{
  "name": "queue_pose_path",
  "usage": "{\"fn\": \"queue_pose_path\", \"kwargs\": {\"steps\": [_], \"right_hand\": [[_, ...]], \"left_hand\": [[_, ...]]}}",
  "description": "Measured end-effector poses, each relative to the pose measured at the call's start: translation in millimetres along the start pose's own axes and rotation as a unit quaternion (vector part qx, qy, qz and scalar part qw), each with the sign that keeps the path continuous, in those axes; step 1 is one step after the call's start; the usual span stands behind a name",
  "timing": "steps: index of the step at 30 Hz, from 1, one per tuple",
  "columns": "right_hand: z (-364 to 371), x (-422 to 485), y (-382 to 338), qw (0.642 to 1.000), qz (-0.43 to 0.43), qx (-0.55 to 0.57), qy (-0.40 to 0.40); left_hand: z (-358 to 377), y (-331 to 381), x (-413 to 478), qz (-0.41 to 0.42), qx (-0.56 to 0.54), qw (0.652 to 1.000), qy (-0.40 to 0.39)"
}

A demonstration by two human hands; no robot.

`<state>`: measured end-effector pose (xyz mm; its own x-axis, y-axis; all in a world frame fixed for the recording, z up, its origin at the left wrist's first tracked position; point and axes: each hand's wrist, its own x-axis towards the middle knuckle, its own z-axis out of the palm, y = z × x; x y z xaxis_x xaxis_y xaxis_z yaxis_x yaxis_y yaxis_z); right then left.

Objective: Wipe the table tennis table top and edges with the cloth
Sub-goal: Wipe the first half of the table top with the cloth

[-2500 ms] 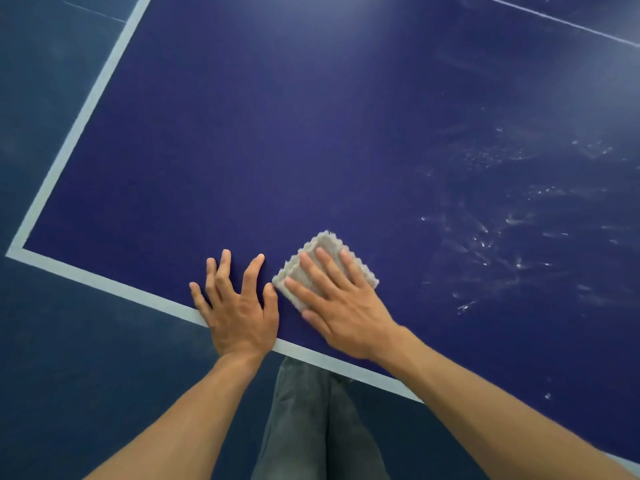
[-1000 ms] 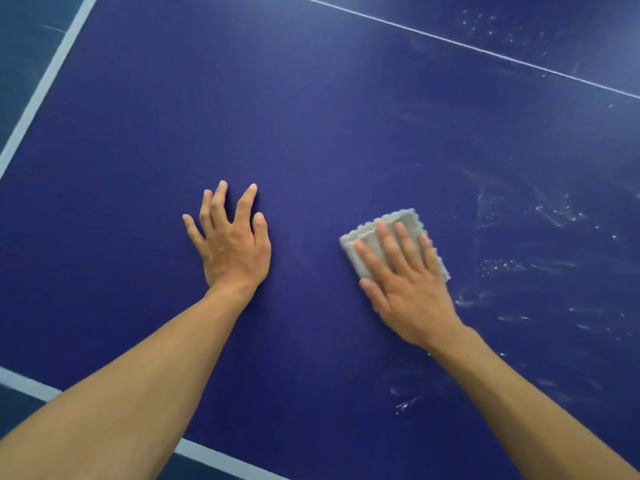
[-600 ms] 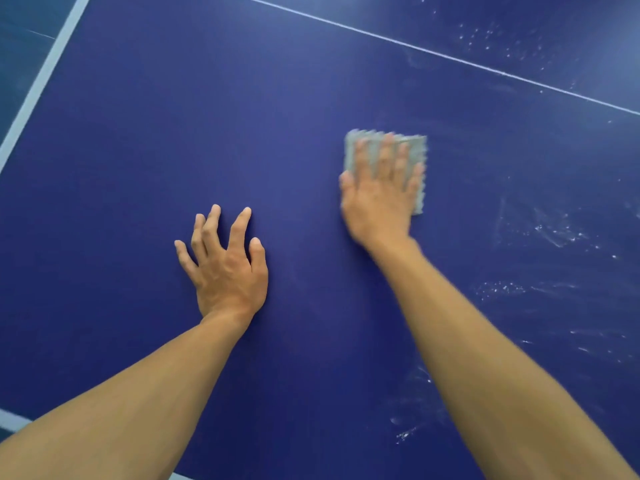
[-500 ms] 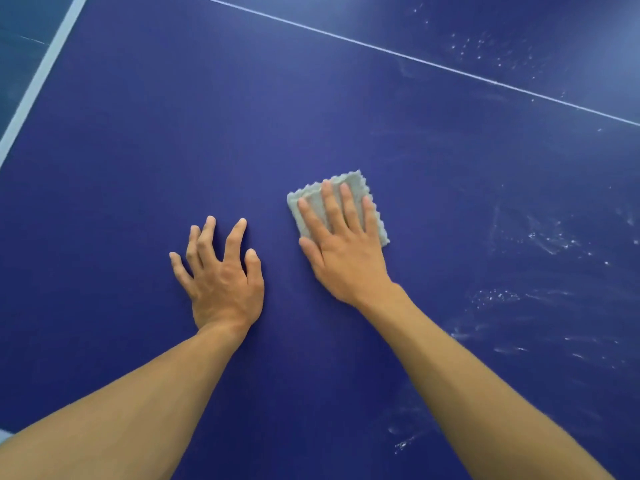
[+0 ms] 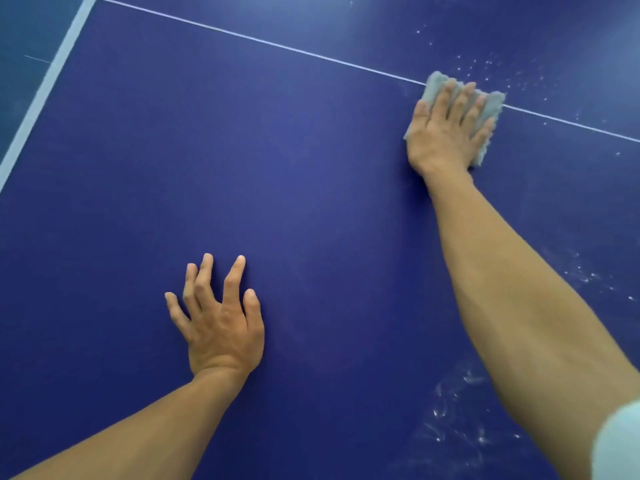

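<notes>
My right hand [image 5: 446, 133] lies flat on the pale grey-blue folded fabric cloth [image 5: 494, 105], fingers straight and close together, pressing rather than clutching it, so the whole pad bears on the dark blue table tennis table top [image 5: 311, 174]. The cloth sits far out to my right, its far edge just across the thin white painted centre line [image 5: 263, 41], next to a scatter of white dusty specks [image 5: 485, 64] that I judge it is there to take up. My left hand [image 5: 221, 323] holds nothing. It rests near me with fingers spread on the surface, I think as a prop for the long reach. My palm covers most of the cloth, so its long axis is hard to read. It seems to run along my fingers, pointing away from me and a little rightwards. More pale smears [image 5: 450, 427] lie by my right forearm, and the broad white edge band [image 5: 45, 91] looks unwiped.
</notes>
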<state>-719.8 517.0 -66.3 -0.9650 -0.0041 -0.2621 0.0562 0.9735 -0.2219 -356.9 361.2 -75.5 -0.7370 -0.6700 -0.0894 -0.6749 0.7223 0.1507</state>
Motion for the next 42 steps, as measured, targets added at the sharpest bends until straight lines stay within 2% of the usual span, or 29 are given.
{"fn": "queue_pose_path", "kwargs": {"steps": [2, 5, 7, 9, 12, 14, 16, 18, 20, 24, 27, 29, 30, 31, 33, 35, 37, 39, 41, 42], "right_hand": [[15.2, -25.5, -23.6, 0.992, -0.126, -0.015, -0.024], [37.7, -102.6, -21.8, 0.944, -0.316, -0.072, -0.059], [40.2, -134.5, 5.8, 0.922, -0.367, -0.102, -0.073], [31.3, -124.0, 36.7, 0.94, -0.317, -0.117, -0.055], [9.5, -62.5, 57.7, 0.989, -0.125, -0.084, 0.009], [-2.2, -12.8, 45.9, 0.998, -0.021, -0.052, 0.02], [-7.6, 24.0, 16.2, 0.999, 0.015, -0.034, 0.01], [-2.2, 30.7, -20.8, 0.998, -0.043, -0.036, 0.001], [14.6, 1.2, -53.5, 0.984, -0.169, -0.055, -0.009], [58.7, -142.8, -51.7, 0.904, -0.414, -0.106, -0.03], [65.8, -208.6, -2.0, 0.84, -0.528, -0.104, -0.067], [55.6, -189.3, 17.4, 0.838, -0.528, -0.134, -0.037], [49.3, -167.4, 19.3, 0.857, -0.494, -0.143, -0.014], [43.5, -140.3, 16.4, 0.891, -0.433, -0.138, 0.0], [28.9, -84.9, 2.9, 0.964, -0.251, -0.083, 0.006], [21.6, -51.8, -18.8, 0.989, -0.144, -0.038, -0.001], [29.1, -60.0, -45.1, 0.986, -0.161, -0.049, -0.019], [47.8, -106.5, -60.6, 0.962, -0.259, -0.087, -0.024], [70.4, -180.3, -54.4, 0.917, -0.38, -0.122, -0.02], [81.5, -225.5, -44.5, 0.892, -0.434, -0.124, -0.024]], "left_hand": [[0.8, -1.1, 0.3, -0.001, -0.003, 1.0, 0.002], [0.4, 0.7, 0.2, -0.004, -0.007, 1.0, 0.004], [-0.3, 1.6, 0.4, -0.001, -0.006, 1.0, 0.006], [-1.0, 2.3, 1.2, 0.0, -0.005, 1.0, 0.005], [-0.8, 1.7, 1.3, -0.001, -0.003, 1.0, 0.001], [0.6, 0.5, 1.1, 0.004, 0.0, 1.0, 0.004], [2.3, -0.5, 2.0, 0.008, 0.004, 1.0, 0.005], [2.7, -0.4, 2.5, 0.009, 0.007, 1.0, 0.003], [1.7, -0.4, 2.3, 0.008, 0.008, 1.0, 0.001], [0.1, 0.0, 1.9, 0.005, 0.0, 1.0, -0.003], [0.6, -0.2, 3.0, 0.011, -0.01, 1.0, -0.003], [1.3, -0.8, 2.5, 0.013, -0.013, 1.0, -0.005], [2.4, -1.3, 2.1, 0.014, -0.011, 1.0, -0.005], [3.7, -1.7, 1.9, 0.014, -0.009, 1.0, -0.004], [5.6, -3.0, 1.9, 0.014, -0.013, 1.0, -0.002], [6.4, -3.7, 1.4, 0.015, -0.023, 1.0, 0.003], [6.4, -4.5, 2.2, 0.008, -0.034, 0.999, 0.001], [1.9, -3.9, 2.9, 0.002, -0.075, 0.997, 0.005], [-7.2, -6.9, 0.7, 0.002, -0.199, 0.98, 0.015], [-11.9, -12.7, -3.4, 0.007, -0.276, 0.961, 0.019]]}}
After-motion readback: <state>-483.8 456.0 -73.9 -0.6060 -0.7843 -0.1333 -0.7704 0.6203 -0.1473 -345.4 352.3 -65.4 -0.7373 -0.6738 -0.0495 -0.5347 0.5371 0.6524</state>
